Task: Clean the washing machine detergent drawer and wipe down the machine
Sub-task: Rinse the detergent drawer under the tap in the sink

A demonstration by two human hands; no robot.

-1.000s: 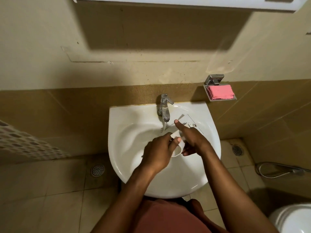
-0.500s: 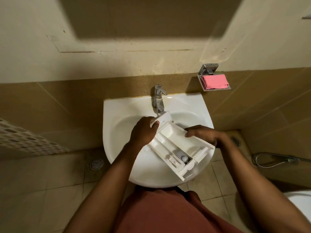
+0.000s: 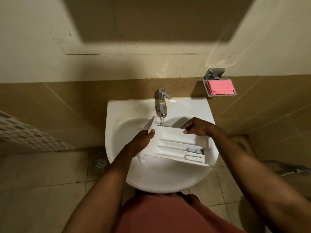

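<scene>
A white plastic detergent drawer [image 3: 175,145] with several compartments hangs over the white sink [image 3: 117,115], its open side up. My left hand [image 3: 140,142] grips the drawer's left end, thumb on the rim. My right hand [image 3: 196,127] holds the far edge at the right, fingers curled over it. A thin stream of water runs from the chrome tap [image 3: 161,101] and falls just past the drawer's far edge.
A folded pink cloth [image 3: 220,87] lies in a metal soap dish on the wall at the right. A floor drain [image 3: 99,162] sits left of the sink. A perforated white basket [image 3: 25,133] is at the far left, a hose [image 3: 286,169] at the right.
The drawer has turned from a diagonal to lie nearly level across the sink. My left hand has slid to its left end and my right hand has moved up to its far edge.
</scene>
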